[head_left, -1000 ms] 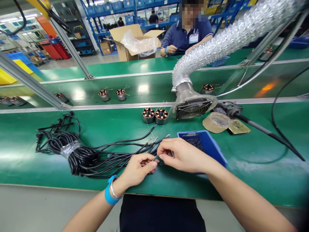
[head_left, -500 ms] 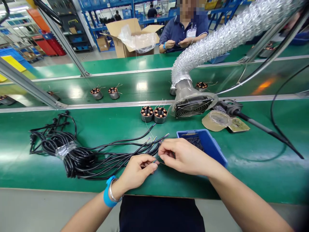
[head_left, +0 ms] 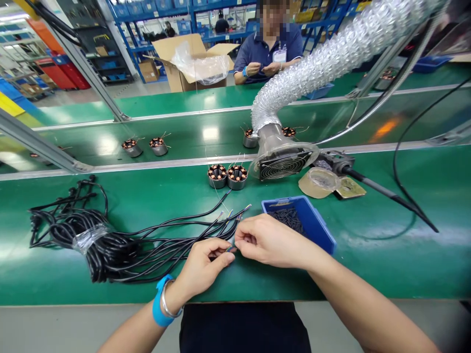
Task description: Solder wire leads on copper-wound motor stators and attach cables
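My left hand [head_left: 208, 264], with a blue band and a silver bangle at the wrist, pinches the end of a black cable; a bluish wire [head_left: 231, 248] shows at its fingertips. Close against it, my right hand [head_left: 259, 240] is pinched at the wire's tip, and its fingers hide whatever they hold. Behind both hands lie the stripped ends of several black cables [head_left: 176, 242], with coloured wires showing. Their bundle [head_left: 106, 255] is taped together on the left. A blue bin [head_left: 320, 223] of small black sleeves [head_left: 289, 219] stands just beyond my right hand.
Two copper-wound stators [head_left: 217, 177] sit behind the cables, and more stand on the line beyond. A fume hood [head_left: 287, 164] hangs from a silver duct [head_left: 312, 63]. On the right are a soldering iron [head_left: 386, 195] and a round tub [head_left: 318, 182]. A co-worker [head_left: 267, 54] sits opposite.
The view has shifted slightly, so the bench items appear displaced. Both hands remain together at the wire, fingers still pinched, and more of the bin's contents shows.
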`<state>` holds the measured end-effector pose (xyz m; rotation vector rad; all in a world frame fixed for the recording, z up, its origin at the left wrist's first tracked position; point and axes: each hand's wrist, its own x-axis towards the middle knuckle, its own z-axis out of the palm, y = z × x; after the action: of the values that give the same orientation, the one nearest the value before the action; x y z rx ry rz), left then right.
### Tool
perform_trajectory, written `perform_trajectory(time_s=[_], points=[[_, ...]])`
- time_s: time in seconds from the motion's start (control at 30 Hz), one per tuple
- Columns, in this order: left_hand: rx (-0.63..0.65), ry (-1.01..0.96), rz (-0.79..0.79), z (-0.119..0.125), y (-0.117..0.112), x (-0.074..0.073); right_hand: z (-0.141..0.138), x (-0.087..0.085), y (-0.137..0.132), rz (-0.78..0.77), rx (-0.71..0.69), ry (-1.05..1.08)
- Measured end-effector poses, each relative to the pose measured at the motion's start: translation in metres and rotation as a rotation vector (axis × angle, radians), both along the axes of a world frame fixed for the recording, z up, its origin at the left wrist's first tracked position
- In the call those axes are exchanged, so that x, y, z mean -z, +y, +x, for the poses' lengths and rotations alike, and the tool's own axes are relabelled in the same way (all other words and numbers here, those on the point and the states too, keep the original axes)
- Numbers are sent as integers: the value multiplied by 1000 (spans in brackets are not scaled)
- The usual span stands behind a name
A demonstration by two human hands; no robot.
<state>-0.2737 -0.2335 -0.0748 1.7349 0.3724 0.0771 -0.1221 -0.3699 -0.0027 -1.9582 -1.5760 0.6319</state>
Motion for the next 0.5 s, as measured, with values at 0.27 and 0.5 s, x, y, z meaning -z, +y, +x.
perform_trajectory(time_s=[0.27,0.5], points=[[-84,-45,-214,-3,-3,0,-10,11,7,-2,109,172],[-100,-23,-300,-3,1,1,0,25,-2,230,233,519]])
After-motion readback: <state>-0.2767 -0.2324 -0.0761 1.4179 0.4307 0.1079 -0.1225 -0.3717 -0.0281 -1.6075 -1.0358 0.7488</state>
